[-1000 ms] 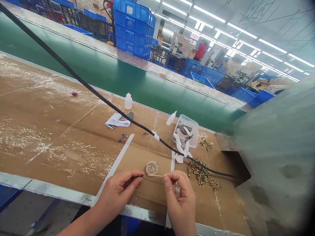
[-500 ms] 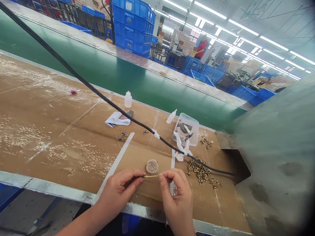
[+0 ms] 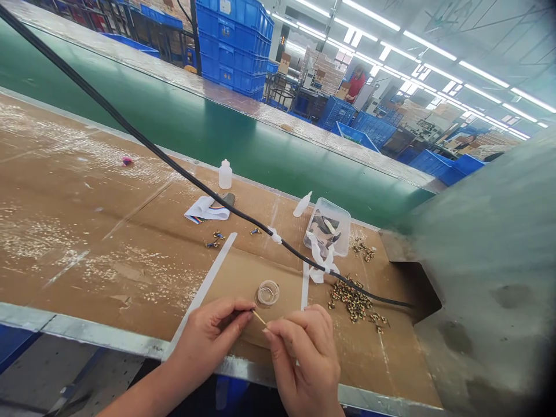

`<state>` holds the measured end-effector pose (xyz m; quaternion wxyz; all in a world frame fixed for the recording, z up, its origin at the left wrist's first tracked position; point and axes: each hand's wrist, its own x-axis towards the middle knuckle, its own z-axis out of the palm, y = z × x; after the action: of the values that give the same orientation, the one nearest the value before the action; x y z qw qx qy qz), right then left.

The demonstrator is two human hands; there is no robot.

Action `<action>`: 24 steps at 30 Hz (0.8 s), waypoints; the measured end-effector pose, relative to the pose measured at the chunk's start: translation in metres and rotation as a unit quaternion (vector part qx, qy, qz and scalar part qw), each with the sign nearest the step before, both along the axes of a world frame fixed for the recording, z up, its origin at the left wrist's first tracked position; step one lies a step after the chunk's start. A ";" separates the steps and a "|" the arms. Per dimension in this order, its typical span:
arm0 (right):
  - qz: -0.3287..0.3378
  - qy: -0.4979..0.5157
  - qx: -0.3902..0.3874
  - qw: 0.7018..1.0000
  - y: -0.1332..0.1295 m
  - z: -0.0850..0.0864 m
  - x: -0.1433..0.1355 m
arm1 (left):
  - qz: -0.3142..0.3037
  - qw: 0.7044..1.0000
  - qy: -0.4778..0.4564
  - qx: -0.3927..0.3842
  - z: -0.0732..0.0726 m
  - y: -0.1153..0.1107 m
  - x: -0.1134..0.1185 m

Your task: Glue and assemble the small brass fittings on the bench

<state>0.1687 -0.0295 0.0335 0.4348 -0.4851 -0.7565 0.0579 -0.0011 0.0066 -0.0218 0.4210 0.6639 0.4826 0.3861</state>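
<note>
Near the front edge of the cardboard-covered table, my left hand point(image 3: 217, 327) pinches a tiny dark piece, mostly hidden by its fingertips. A thin wooden stick point(image 3: 259, 317) is pinched at its right end by my right hand point(image 3: 304, 353), and its other end touches the dark piece. Just beyond the fingertips stands a small clear round cup point(image 3: 268, 293). To the right lies a pile of small black and gold pieces point(image 3: 353, 300). A few similar pieces with blue point(image 3: 212, 244) rest left of the taped area.
Across the view hangs a black cable point(image 3: 174, 165). Behind the cup are a white bottle point(image 3: 225, 175), a smaller bottle point(image 3: 303, 204), a striped ribbon point(image 3: 206, 209) and a clear plastic box point(image 3: 343, 231). A metal panel point(image 3: 486, 278) stands at the right, a green belt point(image 3: 260, 145) beyond.
My right hand has moved slightly left and toward me, tilting the stick so its right end points down toward the front edge. My left hand has stayed nearly in place.
</note>
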 end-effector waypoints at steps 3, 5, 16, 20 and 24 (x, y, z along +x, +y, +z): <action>0.005 0.005 0.005 1.000 -0.001 -0.003 0.001 | -0.003 1.000 -0.003 -0.022 0.002 0.000 0.000; -0.009 0.018 -0.006 1.000 -0.001 -0.005 0.002 | -0.008 0.999 -0.005 -0.031 0.004 0.000 -0.001; -0.070 0.133 -0.108 0.983 0.002 -0.010 0.005 | -0.049 0.998 -0.016 -0.048 0.005 0.002 -0.003; -0.068 0.181 -0.163 0.968 0.005 -0.010 0.005 | -0.057 0.998 -0.012 -0.039 0.009 0.002 -0.003; -0.076 0.191 -0.187 0.961 0.005 -0.011 0.005 | -0.066 0.997 -0.008 -0.031 0.012 0.001 -0.004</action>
<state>0.1737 -0.0245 0.0221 0.4757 -0.5937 -0.5963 0.2564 -0.0048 0.0080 -0.0103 0.4696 0.6780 0.4460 0.3475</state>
